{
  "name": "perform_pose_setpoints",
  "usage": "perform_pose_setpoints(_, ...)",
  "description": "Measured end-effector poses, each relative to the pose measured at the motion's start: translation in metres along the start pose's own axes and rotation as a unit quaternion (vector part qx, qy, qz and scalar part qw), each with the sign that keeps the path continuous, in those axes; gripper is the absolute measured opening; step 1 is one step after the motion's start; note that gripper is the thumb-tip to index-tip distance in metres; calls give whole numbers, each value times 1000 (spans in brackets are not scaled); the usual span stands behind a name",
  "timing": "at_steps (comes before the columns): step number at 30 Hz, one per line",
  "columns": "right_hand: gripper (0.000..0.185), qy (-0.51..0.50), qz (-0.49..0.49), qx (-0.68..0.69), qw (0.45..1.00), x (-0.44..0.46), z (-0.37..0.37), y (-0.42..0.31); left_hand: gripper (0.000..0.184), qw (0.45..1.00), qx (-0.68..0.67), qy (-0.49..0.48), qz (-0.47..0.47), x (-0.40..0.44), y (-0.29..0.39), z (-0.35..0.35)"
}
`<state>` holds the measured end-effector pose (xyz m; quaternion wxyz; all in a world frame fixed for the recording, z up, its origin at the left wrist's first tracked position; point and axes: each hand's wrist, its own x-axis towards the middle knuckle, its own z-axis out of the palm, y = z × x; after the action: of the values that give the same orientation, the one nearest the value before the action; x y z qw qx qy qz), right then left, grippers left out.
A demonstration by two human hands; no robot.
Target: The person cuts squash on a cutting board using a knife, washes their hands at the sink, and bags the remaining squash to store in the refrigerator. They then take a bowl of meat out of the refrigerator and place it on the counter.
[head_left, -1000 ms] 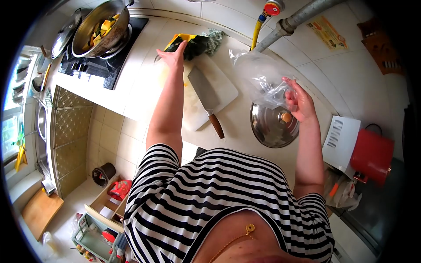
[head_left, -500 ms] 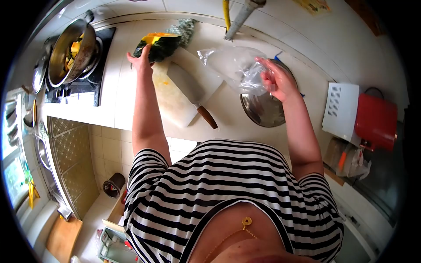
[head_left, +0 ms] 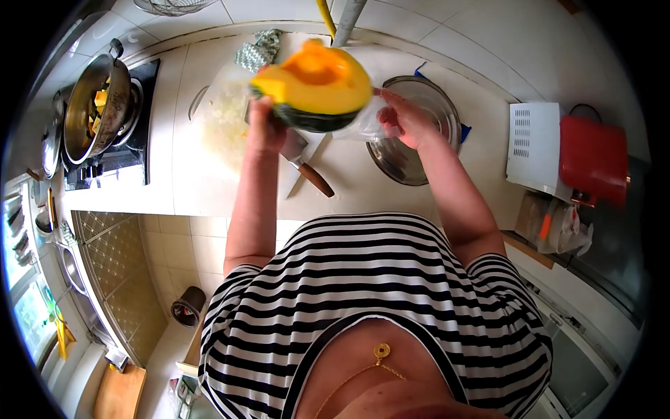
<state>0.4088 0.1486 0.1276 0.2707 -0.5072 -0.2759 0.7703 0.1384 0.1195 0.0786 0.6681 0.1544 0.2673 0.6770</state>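
Observation:
A large cut piece of pumpkin [head_left: 321, 87], green-skinned with yellow-orange flesh, is held up over the counter by my left hand [head_left: 264, 127], which grips its left end. At the pumpkin's right side, my right hand [head_left: 408, 119] holds a clear plastic bag [head_left: 361, 127], partly hidden behind the pumpkin. Below the pumpkin lies a knife with a wooden handle [head_left: 317, 180], its blade partly covered, on a white cutting board [head_left: 293, 183]. A round metal lid [head_left: 398, 159] rests under and beside my right hand.
On the left, a metal pan [head_left: 87, 112] with pumpkin chunks stands on the black stove [head_left: 118, 164]. A patterned cloth [head_left: 258, 50] lies at the counter's back. To the right are a white appliance [head_left: 534, 146] and a red box-like object [head_left: 593, 157].
My left hand has lifted the pumpkin off the board and brought it right, beside the bag. The bag in my right hand is now partly behind the pumpkin. The head view has shifted.

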Motion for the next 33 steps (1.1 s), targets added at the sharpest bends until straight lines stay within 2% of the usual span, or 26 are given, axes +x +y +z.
perform_pose_setpoints(2, 33, 59, -1, -43, 997, -1, -2, 5, 67, 999, 33, -12, -23, -7, -15, 33)
perform_pose_setpoints(5, 37, 56, -39, -35, 997, -13, -15, 12, 77, 988, 135, -14, -78, -4, -34, 38)
perform_pose_setpoints(6, 39, 45, -63, -39, 996, -15, -23, 16, 77, 987, 136, -18, -80, -3, -39, 37)
perform_pose_setpoints(8, 40, 51, -56, -63, 995, -20, -36, 20, 82, 967, 249, -30, -37, 2, -53, 33)
perform_pose_setpoints(10, 40, 55, -49, -86, 994, -26, -40, 22, 86, 963, 265, -32, -31, 7, -65, 28)
perform_pose_setpoints(12, 39, 111, -45, -119, 986, -30, -32, 24, 88, 911, 407, -60, 41, 12, -75, 22)
perform_pose_setpoints(14, 40, 110, -52, -146, 982, -28, -30, 30, 90, 894, 442, -58, 41, 8, -79, 36)
perform_pose_setpoints(16, 41, 108, -62, -175, 977, -27, -29, 35, 91, 766, 625, -52, 140, 11, -87, 41)
perform_pose_setpoints(18, 39, 111, -102, -239, 959, -27, -27, 39, 93, 747, 653, -33, 123, 4, -92, 57)
perform_pose_setpoints(19, 40, 113, -133, -258, 950, -21, -28, 43, 93, 717, 684, -34, 130, 5, -95, 60)
perform_pose_setpoints(21, 38, 124, -145, -247, 950, -17, -34, 51, 94, 666, 731, -34, 142, 4, -103, 68)
perform_pose_setpoints(22, 36, 134, -155, -237, 949, -17, -33, 51, 94, 665, 732, -35, 143, 4, -106, 73)
perform_pose_setpoints(24, 35, 160, -181, -234, 942, -16, -33, 54, 95, 582, 805, -30, 115, 3, -111, 84)
perform_pose_setpoints(26, 35, 186, -206, -230, 933, -15, -37, 59, 96, 561, 814, -37, 146, 3, -116, 91)
perform_pose_setpoints(29, 36, 219, -241, -213, 921, 1, -53, 72, 97, 485, 868, -61, 85, 6, -122, 110)
perform_pose_setpoints(31, 38, 275, -292, -224, 888, 16, -70, 80, 99, 472, 877, -68, 64, 8, -126, 123)
perform_pose_setpoints(33, 38, 303, -293, -195, 885, 19, -82, 88, 102, 459, 884, -72, 49, 8, -130, 132)
